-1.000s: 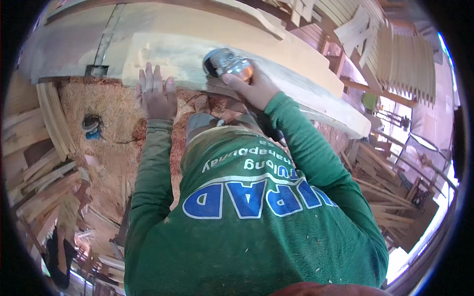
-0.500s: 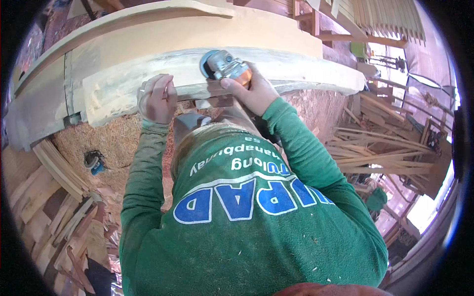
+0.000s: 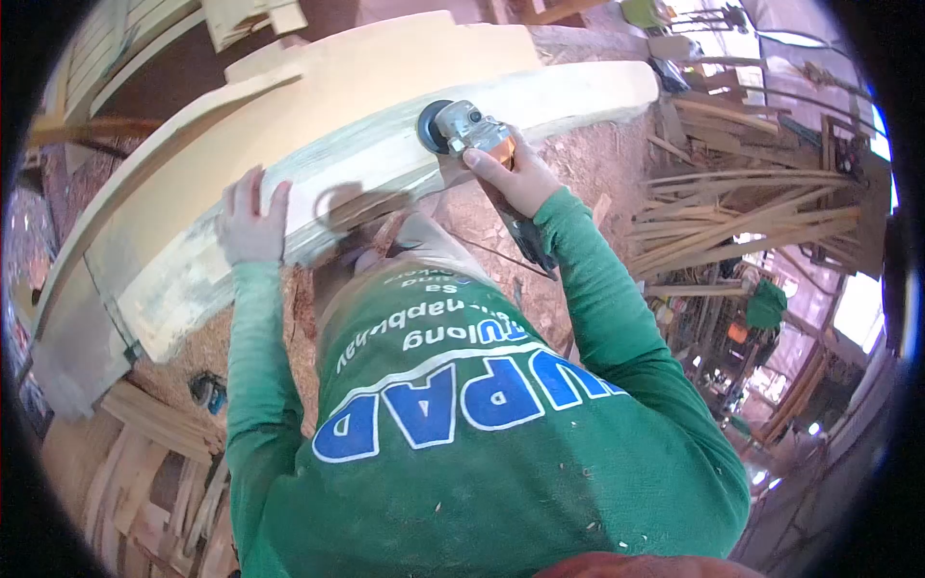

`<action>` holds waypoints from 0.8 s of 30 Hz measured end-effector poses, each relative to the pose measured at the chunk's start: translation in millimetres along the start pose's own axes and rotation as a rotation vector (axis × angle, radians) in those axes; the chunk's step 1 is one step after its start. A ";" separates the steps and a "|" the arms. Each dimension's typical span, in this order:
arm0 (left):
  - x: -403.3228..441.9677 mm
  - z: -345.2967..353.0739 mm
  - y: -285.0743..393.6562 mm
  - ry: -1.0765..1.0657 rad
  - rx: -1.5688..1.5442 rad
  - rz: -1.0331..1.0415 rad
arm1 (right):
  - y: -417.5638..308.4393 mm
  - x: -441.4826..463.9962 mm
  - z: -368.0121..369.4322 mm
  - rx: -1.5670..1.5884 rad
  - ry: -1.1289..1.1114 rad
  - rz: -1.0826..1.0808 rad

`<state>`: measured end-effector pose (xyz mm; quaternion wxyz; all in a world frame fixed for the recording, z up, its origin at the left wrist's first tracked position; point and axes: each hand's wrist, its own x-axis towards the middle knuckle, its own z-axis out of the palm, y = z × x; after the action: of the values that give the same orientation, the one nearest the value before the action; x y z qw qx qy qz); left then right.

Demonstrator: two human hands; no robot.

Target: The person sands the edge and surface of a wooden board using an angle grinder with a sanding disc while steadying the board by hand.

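Observation:
My right hand (image 3: 528, 178) is wrapped round an angle grinder (image 3: 469, 125) with an orange band and a dark body. Its round disc (image 3: 436, 127) is over the pale, curved wooden piece (image 3: 356, 159); whether it touches cannot be made out. Farther left, my left hand (image 3: 253, 220) lies on the same wood with its fingers stretched and apart, holding nothing. Greyish streaks run along the wood's surface, and a shadow falls on it between my hands.
Long wooden strips (image 3: 742, 226) are piled at the right. Offcuts (image 3: 145, 462) lie at the lower left, near a small blue-and-black object (image 3: 207, 393). Sawdust covers the ground. A thin curved strip (image 3: 183, 135) rests along the wood's far side.
The view has turned, and the wood now slants up to the right. My left hand has gone from curled to spread flat. The grinder is still in my right hand, nearer the wood's right end.

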<state>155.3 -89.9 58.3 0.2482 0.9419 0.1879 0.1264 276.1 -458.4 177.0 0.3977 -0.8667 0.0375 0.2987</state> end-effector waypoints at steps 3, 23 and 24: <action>-0.4 -1.8 1.7 -0.012 0.021 -0.023 | 27.5 10.6 -32.3 0.123 0.009 0.035; -0.7 4.8 9.7 0.079 0.020 -0.067 | 132.0 46.6 -185.7 0.314 0.188 0.085; 0.2 5.6 9.4 0.087 0.020 -0.057 | 130.3 43.5 -179.4 0.314 0.185 0.090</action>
<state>160.0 -99.8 58.4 0.2340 0.9322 0.2263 0.1583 359.8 -667.4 156.9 0.5092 -0.8152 0.1588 0.2258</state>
